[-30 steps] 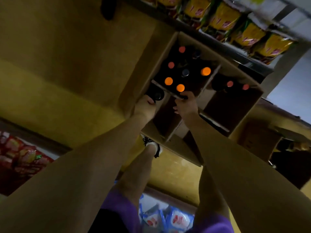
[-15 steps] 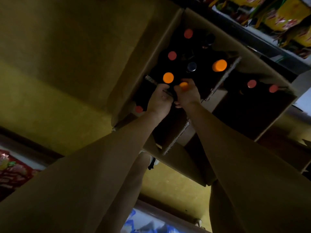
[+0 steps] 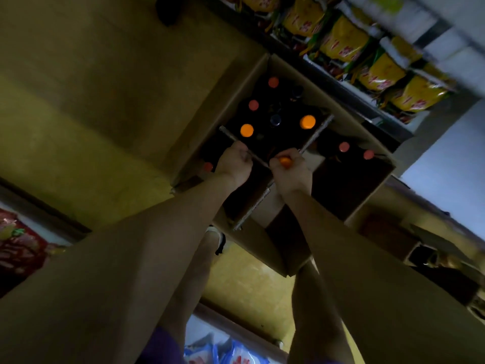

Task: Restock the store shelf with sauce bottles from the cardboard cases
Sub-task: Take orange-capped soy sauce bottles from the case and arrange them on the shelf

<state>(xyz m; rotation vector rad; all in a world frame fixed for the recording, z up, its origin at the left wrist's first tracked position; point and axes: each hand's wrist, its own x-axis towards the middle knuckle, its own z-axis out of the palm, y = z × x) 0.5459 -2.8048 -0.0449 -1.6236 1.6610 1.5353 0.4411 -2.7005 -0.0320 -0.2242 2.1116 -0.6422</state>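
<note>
Orange cap [image 3: 285, 161] half-hidden under right hand [image 3: 291, 174].

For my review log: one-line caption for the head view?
Both hands reach into the cardboard case: right hand grips an orange-capped bottle, left hand at the divider.

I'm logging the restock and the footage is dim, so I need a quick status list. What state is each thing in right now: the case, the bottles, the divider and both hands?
cardboard case: open on top, partly emptied.
cardboard divider: in the case, upright.
capped bottles: upright in the case.
orange-capped bottle: gripped at the cap by the right hand.
left hand: fingers curled at the divider's edge; grip unclear.
snack packets: lined up on the shelf.
</note>
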